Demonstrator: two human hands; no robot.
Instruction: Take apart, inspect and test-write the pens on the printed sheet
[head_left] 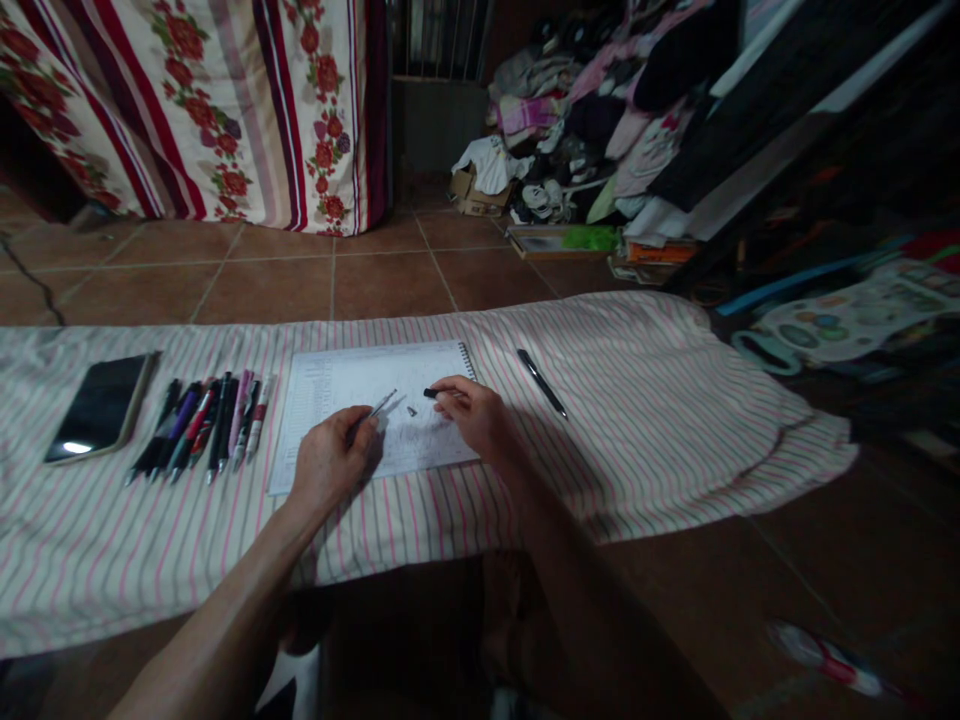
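A spiral notebook lies open on a pink-striped cloth spread over the tiled floor. My left hand rests on the page, closed around a thin pen part that points up and right. My right hand is just to the right of it, pinching a short black pen piece. A tiny dark part lies on the paper between the two hands.
Several pens lie in a row left of the notebook, with a dark phone further left. One black pen lies right of the notebook. A flowered bedspread hangs at the back left; piled clothes fill the back right.
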